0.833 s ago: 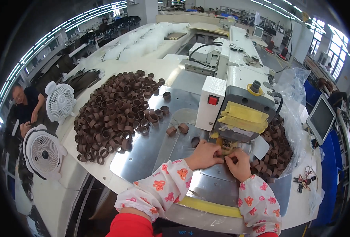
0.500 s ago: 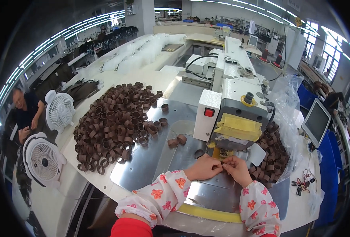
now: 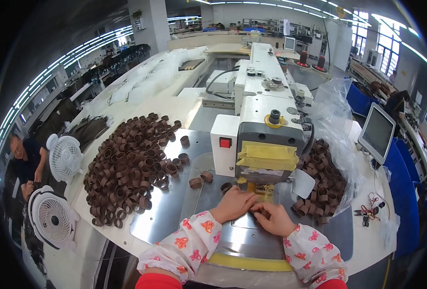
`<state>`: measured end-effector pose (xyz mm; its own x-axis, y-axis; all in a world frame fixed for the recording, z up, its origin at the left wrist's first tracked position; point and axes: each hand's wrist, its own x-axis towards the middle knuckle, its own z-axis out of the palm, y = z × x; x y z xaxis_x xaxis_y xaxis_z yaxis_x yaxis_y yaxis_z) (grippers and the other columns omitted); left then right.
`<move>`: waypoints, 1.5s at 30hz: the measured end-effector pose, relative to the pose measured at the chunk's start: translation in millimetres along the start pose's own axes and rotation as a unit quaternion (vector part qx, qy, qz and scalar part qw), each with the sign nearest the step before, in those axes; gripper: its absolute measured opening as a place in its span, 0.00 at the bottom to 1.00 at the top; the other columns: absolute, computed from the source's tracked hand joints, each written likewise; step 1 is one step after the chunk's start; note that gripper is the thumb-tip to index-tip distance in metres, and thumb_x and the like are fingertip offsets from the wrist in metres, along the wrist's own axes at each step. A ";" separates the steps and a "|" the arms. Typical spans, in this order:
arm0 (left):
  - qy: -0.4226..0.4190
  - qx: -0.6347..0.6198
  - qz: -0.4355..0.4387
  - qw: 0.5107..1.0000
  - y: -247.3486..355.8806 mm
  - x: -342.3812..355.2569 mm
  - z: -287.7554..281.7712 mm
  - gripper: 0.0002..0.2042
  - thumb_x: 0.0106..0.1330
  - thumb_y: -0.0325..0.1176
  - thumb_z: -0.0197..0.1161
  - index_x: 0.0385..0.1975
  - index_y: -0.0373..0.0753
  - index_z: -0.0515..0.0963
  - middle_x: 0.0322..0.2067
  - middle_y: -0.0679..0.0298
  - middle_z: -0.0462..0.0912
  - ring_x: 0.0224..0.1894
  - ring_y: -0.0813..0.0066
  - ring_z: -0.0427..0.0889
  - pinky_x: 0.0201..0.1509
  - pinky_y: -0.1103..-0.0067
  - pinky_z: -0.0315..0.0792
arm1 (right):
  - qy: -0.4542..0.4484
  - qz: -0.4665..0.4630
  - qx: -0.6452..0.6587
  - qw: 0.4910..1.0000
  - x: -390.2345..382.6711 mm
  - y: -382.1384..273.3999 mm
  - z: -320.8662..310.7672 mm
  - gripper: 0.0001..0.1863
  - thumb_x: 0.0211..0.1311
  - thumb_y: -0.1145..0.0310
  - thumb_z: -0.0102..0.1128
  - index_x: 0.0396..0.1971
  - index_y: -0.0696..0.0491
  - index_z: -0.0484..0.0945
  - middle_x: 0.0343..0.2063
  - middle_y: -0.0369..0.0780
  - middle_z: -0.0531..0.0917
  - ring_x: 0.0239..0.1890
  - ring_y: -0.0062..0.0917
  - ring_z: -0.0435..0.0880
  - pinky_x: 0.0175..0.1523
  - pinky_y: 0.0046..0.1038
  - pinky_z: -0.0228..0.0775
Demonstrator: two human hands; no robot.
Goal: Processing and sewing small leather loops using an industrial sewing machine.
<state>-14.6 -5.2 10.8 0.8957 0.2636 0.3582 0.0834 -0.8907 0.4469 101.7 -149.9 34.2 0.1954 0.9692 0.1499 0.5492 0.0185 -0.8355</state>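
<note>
Both hands are close together just in front of the needle area (image 3: 261, 189) of a white and grey sewing machine (image 3: 266, 113). The fingers of my left hand (image 3: 232, 204) are pressed together by the needle. Beside it, my right hand (image 3: 274, 219) is closed in a pinch, its fingertips near the left ones. Whatever they hold is hidden behind the fingers. One brown ring-shaped loop (image 3: 226, 188) lies just beyond my left hand, and two more loops (image 3: 201, 179) rest on the metal plate farther left.
A large heap of brown loops (image 3: 127, 168) covers the table at left. Another heap (image 3: 322, 180) sits right of the machine beside clear plastic (image 3: 336, 115). A screen (image 3: 377, 132) and small tools (image 3: 369, 210) are at right. Two white fans (image 3: 54, 219) and another person (image 3: 28, 161) are far left.
The whole view has shifted, so the machine appears farther left. My left fingers have moved nearer the needle, and my right hand sits slightly lower against them.
</note>
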 end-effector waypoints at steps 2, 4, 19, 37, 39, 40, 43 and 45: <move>0.021 0.104 -0.003 0.994 2.7 0.5 -1.0 0.07 0.60 0.36 0.54 0.27 0.44 0.78 0.24 0.66 0.79 0.28 0.69 0.76 0.45 0.74 0.60 | 0.027 -0.035 -0.005 0.999 3.7 5.3 -5.4 0.11 0.49 0.72 0.60 0.35 0.54 0.76 0.17 0.41 0.77 0.18 0.28 0.76 0.26 0.27 0.68; 0.101 0.115 0.036 0.987 6.1 1.6 -1.3 0.07 0.59 0.37 0.55 0.26 0.43 0.78 0.20 0.65 0.77 0.26 0.68 0.75 0.43 0.73 0.61 | 0.023 0.024 -0.045 0.998 6.9 11.0 -8.2 0.12 0.48 0.72 0.60 0.35 0.55 0.76 0.17 0.41 0.77 0.17 0.28 0.75 0.25 0.27 0.68; 0.017 0.019 -0.023 0.999 28.2 0.6 -1.7 0.13 0.59 0.31 0.54 0.44 0.43 0.76 0.24 0.62 0.81 0.27 0.67 0.78 0.51 0.69 0.54 | 0.083 -0.087 0.029 0.992 8.2 35.3 -6.9 0.07 0.48 0.75 0.56 0.29 0.57 0.72 0.31 0.45 0.77 0.38 0.42 0.75 0.43 0.35 0.67; 0.114 0.082 -0.044 0.989 6.9 -9.9 10.8 0.11 0.58 0.44 0.56 0.34 0.45 0.75 0.17 0.63 0.77 0.25 0.67 0.76 0.46 0.72 0.59 | 0.135 -0.105 -0.038 0.985 15.8 37.4 -4.2 0.05 0.47 0.82 0.58 0.26 0.60 0.73 0.31 0.43 0.76 0.29 0.30 0.76 0.33 0.23 0.68; 0.112 0.048 -0.023 0.992 6.8 -9.4 12.3 0.11 0.58 0.43 0.56 0.31 0.44 0.76 0.17 0.61 0.77 0.25 0.67 0.77 0.47 0.71 0.59 | 0.131 -0.076 -0.014 0.988 15.8 40.3 -4.1 0.05 0.48 0.82 0.58 0.26 0.60 0.72 0.32 0.42 0.76 0.28 0.27 0.75 0.32 0.22 0.67; 0.132 0.054 -0.031 0.989 7.3 -9.6 12.7 0.11 0.58 0.43 0.56 0.31 0.44 0.76 0.17 0.61 0.77 0.25 0.67 0.77 0.47 0.71 0.59 | 0.133 -0.097 -0.036 0.986 16.6 41.6 -4.5 0.06 0.49 0.81 0.58 0.27 0.60 0.72 0.32 0.41 0.76 0.28 0.25 0.75 0.33 0.22 0.67; 0.137 0.052 -0.045 0.988 6.8 -7.8 11.3 0.11 0.58 0.44 0.56 0.32 0.44 0.77 0.15 0.62 0.76 0.24 0.67 0.75 0.46 0.73 0.59 | 0.126 -0.090 -0.033 0.987 18.5 43.4 -4.6 0.05 0.49 0.82 0.57 0.27 0.61 0.72 0.33 0.42 0.76 0.28 0.24 0.75 0.33 0.21 0.66; 0.096 0.019 -0.051 0.994 7.2 -6.9 9.9 0.11 0.57 0.45 0.57 0.30 0.44 0.77 0.15 0.62 0.76 0.24 0.67 0.75 0.47 0.73 0.59 | 0.120 -0.091 -0.032 0.988 19.8 42.3 -4.0 0.05 0.49 0.82 0.57 0.27 0.61 0.72 0.33 0.42 0.76 0.28 0.24 0.75 0.32 0.21 0.67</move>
<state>-15.8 -17.1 3.4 0.7822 0.4157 0.4641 0.1886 -0.8679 0.4595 132.1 -130.9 4.0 0.2714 0.8654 0.4213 0.6411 0.1639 -0.7497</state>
